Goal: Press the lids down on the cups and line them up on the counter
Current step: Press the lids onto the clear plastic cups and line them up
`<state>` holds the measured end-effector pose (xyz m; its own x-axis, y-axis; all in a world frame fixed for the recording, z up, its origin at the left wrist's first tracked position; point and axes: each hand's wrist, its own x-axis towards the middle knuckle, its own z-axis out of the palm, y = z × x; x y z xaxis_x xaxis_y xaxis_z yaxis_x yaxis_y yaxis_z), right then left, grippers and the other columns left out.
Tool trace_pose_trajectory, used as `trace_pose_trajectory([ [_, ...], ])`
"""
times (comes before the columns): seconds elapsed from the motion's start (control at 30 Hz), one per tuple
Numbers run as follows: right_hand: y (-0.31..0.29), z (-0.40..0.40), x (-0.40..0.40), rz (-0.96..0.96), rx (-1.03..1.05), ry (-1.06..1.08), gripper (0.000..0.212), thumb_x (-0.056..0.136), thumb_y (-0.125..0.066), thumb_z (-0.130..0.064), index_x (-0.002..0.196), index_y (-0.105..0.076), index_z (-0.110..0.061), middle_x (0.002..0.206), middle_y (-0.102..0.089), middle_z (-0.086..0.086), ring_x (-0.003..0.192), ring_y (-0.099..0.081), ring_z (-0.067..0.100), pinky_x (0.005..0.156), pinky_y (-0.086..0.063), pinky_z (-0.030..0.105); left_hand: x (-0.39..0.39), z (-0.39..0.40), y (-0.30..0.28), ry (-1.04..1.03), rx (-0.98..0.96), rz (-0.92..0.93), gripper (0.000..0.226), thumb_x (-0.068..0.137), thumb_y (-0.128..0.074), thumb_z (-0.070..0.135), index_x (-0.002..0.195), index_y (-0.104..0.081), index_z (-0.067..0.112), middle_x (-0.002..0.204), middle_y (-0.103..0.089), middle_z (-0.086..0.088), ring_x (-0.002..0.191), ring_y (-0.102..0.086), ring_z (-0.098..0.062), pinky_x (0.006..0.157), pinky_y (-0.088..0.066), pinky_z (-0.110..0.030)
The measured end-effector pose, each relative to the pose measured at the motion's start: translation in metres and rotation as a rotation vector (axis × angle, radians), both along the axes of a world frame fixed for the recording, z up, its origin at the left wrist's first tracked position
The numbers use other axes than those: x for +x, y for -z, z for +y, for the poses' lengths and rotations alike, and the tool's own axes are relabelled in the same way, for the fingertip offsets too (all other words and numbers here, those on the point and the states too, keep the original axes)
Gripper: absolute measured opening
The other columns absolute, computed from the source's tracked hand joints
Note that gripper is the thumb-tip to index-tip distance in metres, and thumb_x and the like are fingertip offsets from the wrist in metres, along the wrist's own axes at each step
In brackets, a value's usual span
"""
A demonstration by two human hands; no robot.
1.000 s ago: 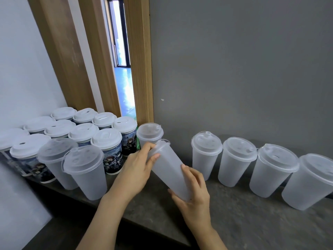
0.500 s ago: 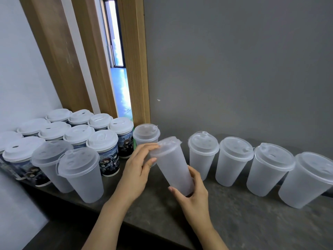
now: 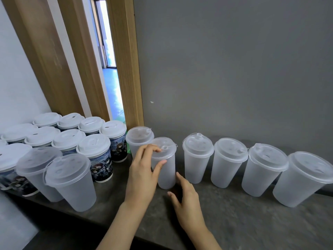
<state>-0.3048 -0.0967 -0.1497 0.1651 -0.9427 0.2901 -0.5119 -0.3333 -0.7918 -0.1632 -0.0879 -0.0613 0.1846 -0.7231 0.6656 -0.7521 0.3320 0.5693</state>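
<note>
Now standing upright on counter (image 3: 234,222), no longer tilted as 1 s ago: frosted cup (image 3: 166,170), filling gap in row w/ four lidded cups (image 3: 228,163) just right of hands. Left hand (image 3: 144,170) gripping it near rim, thumb on wall, fingertips curled at lid (image 3: 164,147). Right hand (image 3: 187,195) letting go at base, fingers relaxed, holding nothing. Cup lying straight ahead of both hands, long axis vertical; left hand nearer lid, so prob. pressing w/ left next. Printed cups (image 3: 100,159) left of hands showing cartoon figures; no legible writing.
</note>
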Motion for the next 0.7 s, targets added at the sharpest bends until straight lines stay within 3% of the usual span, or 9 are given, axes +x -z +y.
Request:
trace_pose_trajectory([
  [0.1, 0.0, 0.001, 0.0, 0.03, -0.001, 0.009, 0.061, 0.09, -0.069, -0.013, 0.145, -0.045, -0.02, 0.136, -0.047, -0.018, 0.132, -0.044, 0.003, 0.115, -0.036, 0.028, -0.01, -0.011, -0.003, -0.014, 0.029, -0.082, 0.029, 0.084, -0.073, 0.01, 0.107, -0.059, 0.02, 0.112, -0.054, 0.01, 0.107, -0.055, -0.007, 0.092, -0.045, -0.019],
  [0.23, -0.002, 0.001, 0.0, 0.059, -0.019, 0.018, 0.049, 0.086, -0.066, -0.004, 0.132, -0.056, -0.017, 0.124, -0.052, -0.018, 0.122, -0.047, 0.003, 0.11, -0.036, 0.021, -0.019, -0.025, -0.003, -0.043, 0.053, -0.087, 0.029, 0.086, -0.071, 0.012, 0.111, -0.058, 0.021, 0.116, -0.052, 0.009, 0.108, -0.055, -0.011, 0.089, -0.051, -0.027],
  [0.33, -0.003, 0.0, -0.001, 0.102, 0.006, 0.001, 0.043, 0.085, -0.061, -0.002, 0.125, -0.059, -0.016, 0.124, -0.055, -0.01, 0.12, -0.048, 0.007, 0.106, -0.034, 0.016, -0.021, -0.03, -0.001, -0.054, 0.053, -0.107, 0.032, 0.086, -0.071, 0.014, 0.115, -0.058, 0.021, 0.119, -0.052, 0.008, 0.114, -0.051, -0.009, 0.094, -0.051, -0.029],
  [0.47, -0.003, 0.0, -0.002, 0.097, 0.018, -0.006, 0.035, 0.083, -0.059, 0.002, 0.112, -0.062, -0.016, 0.114, -0.052, -0.011, 0.112, -0.05, 0.004, 0.098, -0.035, 0.01, -0.02, -0.03, 0.002, -0.038, 0.052, -0.108, 0.04, 0.087, -0.07, 0.016, 0.123, -0.054, 0.022, 0.127, -0.051, 0.009, 0.123, -0.048, -0.009, 0.101, -0.048, -0.03],
  [0.6, -0.003, -0.001, -0.002, 0.059, 0.03, -0.004, 0.029, 0.082, -0.059, 0.004, 0.103, -0.063, -0.016, 0.109, -0.049, -0.01, 0.104, -0.052, -0.001, 0.093, -0.037, 0.007, -0.014, -0.022, 0.005, -0.044, 0.031, -0.053, 0.054, 0.087, -0.066, 0.006, 0.134, -0.046, 0.024, 0.141, -0.044, 0.007, 0.131, -0.037, -0.002, 0.106, -0.031, -0.011],
  [0.67, -0.003, -0.001, -0.003, 0.053, 0.031, 0.004, 0.029, 0.083, -0.06, 0.003, 0.098, -0.06, -0.022, 0.109, -0.048, -0.011, 0.103, -0.052, -0.003, 0.093, -0.038, 0.007, -0.006, -0.016, 0.001, -0.095, -0.035, -0.031, 0.059, 0.081, -0.061, -0.005, 0.132, -0.046, 0.021, 0.139, -0.047, 0.003, 0.13, -0.04, -0.006, 0.105, -0.023, -0.002],
  [0.7, -0.002, -0.001, -0.002, 0.054, 0.031, 0.006, 0.031, 0.083, -0.06, 0.003, 0.096, -0.059, -0.025, 0.109, -0.047, -0.012, 0.103, -0.052, -0.003, 0.093, -0.038, 0.006, 0.0, -0.014, -0.003, -0.127, -0.089, -0.032, 0.059, 0.077, -0.058, -0.008, 0.128, -0.047, 0.019, 0.134, -0.049, 0.0, 0.128, -0.044, -0.011, 0.106, -0.025, -0.005],
])
